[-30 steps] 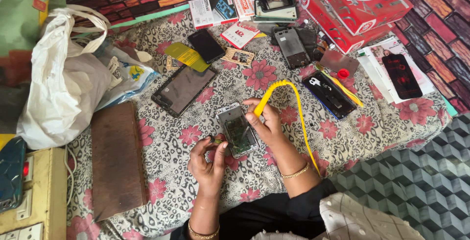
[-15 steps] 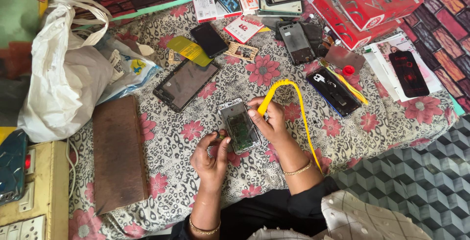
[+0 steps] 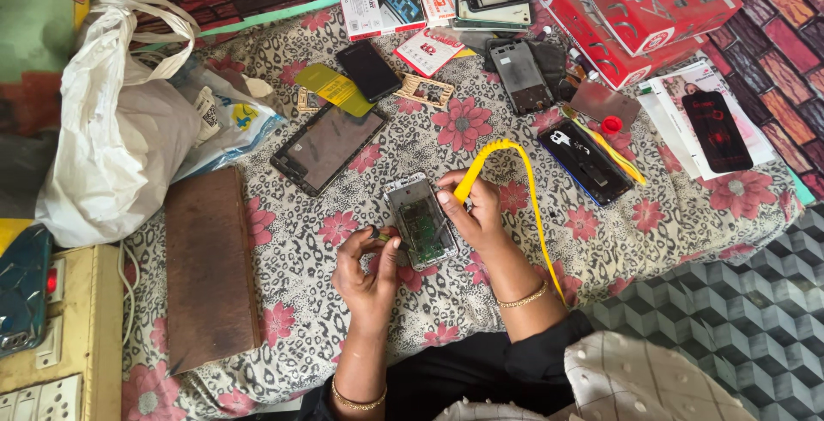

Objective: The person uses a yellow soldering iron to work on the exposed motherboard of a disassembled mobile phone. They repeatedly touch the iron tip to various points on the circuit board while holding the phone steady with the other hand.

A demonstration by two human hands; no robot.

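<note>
Fingers of the right hand (image 3: 476, 215) pinch a yellow strap (image 3: 515, 163) over the open phone (image 3: 421, 221); at eight o'clock, the left hand (image 3: 365, 271) pinches something tiny.

Floral bedsheet (image 3: 300, 241), opened phone (image 3: 421, 220), brown board (image 3: 210, 266), white bag (image 3: 112, 155), red boxes (image 3: 635, 9), dark tablet (image 3: 328, 146)
</note>
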